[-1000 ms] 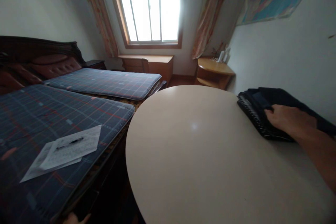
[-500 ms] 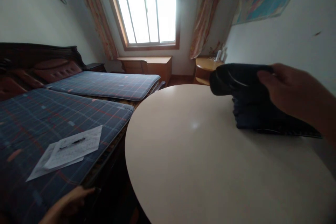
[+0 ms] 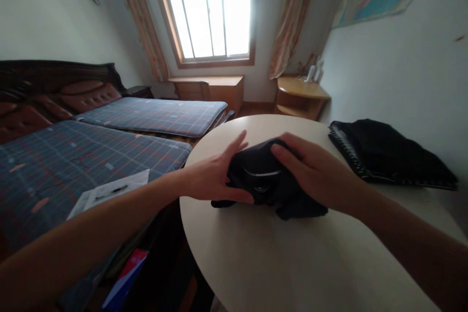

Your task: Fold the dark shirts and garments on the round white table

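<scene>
From beside the table, the layout reads as follows. Beyond the left hand lies a checked mattress (image 3: 120, 139); the papers (image 3: 135, 180) and pen (image 3: 119, 189) on it are partly covered by the left forearm. Below that forearm is a red-and-blue item (image 3: 127, 273), too dim to identify.

Left hand (image 3: 215, 175): fingers spread, thumb along the near side of the cloth, one or more fingertips lifted at the far side. Palm pressure cannot be told. Recommended: lay the fingers flat, so that this end is supported rather than pushed inward.

Dark cloth item (image 3: 256, 163): between the two hands, over the round table (image 3: 310, 258), bunched, with a pale curved line facing the wearer. Its lower edges hang unevenly and appear to meet the tabletop. Recommended: align these edges before applying pressure; loose fabric will probably crease.

Right hand (image 3: 314, 170): thumb and fingers pinching the upper right fold. Recommended: grip all layers together, since a shallow pinch may let the inner ones slip.

To the right of this hand, apart from the cloth: a black stack (image 3: 395, 156) with a ribbed left edge. Avoid brushing it with the forearm.
</scene>
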Motion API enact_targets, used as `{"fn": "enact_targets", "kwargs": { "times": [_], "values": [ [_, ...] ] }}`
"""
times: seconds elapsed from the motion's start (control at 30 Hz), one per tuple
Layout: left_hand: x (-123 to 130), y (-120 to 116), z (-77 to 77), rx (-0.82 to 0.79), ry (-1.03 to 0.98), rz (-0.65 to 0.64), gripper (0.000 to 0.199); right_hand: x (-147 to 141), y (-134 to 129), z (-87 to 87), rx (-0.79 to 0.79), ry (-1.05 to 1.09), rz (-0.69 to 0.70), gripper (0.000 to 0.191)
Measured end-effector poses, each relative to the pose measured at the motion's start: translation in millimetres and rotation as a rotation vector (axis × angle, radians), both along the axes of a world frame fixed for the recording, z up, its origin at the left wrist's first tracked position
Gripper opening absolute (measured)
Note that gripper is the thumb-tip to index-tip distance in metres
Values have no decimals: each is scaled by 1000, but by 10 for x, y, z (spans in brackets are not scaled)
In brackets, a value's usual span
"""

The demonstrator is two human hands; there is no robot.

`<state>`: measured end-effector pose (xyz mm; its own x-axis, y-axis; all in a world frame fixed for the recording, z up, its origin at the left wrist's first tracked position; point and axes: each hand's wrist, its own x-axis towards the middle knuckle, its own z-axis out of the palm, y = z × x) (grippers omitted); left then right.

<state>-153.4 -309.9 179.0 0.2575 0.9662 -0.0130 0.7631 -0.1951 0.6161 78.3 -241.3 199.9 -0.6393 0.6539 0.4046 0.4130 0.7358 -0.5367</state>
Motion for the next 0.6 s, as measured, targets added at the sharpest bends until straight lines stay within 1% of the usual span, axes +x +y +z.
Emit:
{"fn": "enact_targets", "kwargs": {
  "times": [0.03, 0.07, 0.1, 0.13, 0.17, 0.23, 0.27, 0.3, 0.33, 0.4, 0.43, 0.47, 0.5, 0.53, 0.6],
  "values": [
    [142, 58, -36, 39, -23, -56, 105, -4, -21, -4, -9, -13, 19, 36],
    [252, 116, -66, 77, -50, -102, 80, 8, -31, -7, -14, -27, 24, 34],
    [333, 173, -83, 81, -85, -123, 56, 36, -32, -11, -15, -43, 13, 31],
    [387, 229, -82, 69, -137, -113, 36, 79, -23, -22, -13, -61, -12, 29],
    [421, 282, -58, 45, -205, -73, 24, 133, -8, -42, -10, -80, -47, 33],
    [444, 381, 53, 3, -372, 37, 16, 256, 37, -109, -12, -130, -131, 55],
    [443, 428, 137, 7, -460, 86, 15, 317, 65, -154, -21, -164, -165, 62],
    [439, 473, 236, 28, -537, 112, 13, 373, 96, -202, -37, -202, -181, 60],
    [434, 518, 348, 60, -601, 129, 12, 421, 132, -247, -56, -240, -189, 49],
    [424, 602, 613, 146, -697, 155, 13, 498, 227, -300, -92, -290, -203, 19],
    [421, 641, 766, 192, -723, 171, 15, 530, 289, -295, -113, -283, -223, 8],
    [417, 674, 936, 242, -737, 201, 18, 561, 359, -262, -141, -244, -253, 6],
    [414, 699, 1121, 283, -743, 226, 22, 593, 434, -199, -170, -168, -295, 8],
    [410, 715, 1320, 392, -771, 291, 24, 628, 509, -108, -202, -59, -332, 10],
    [406, 717, 1732, 546, -816, 359, 34, 700, 639, 133, -235, 206, -379, 12]
  ]
}}
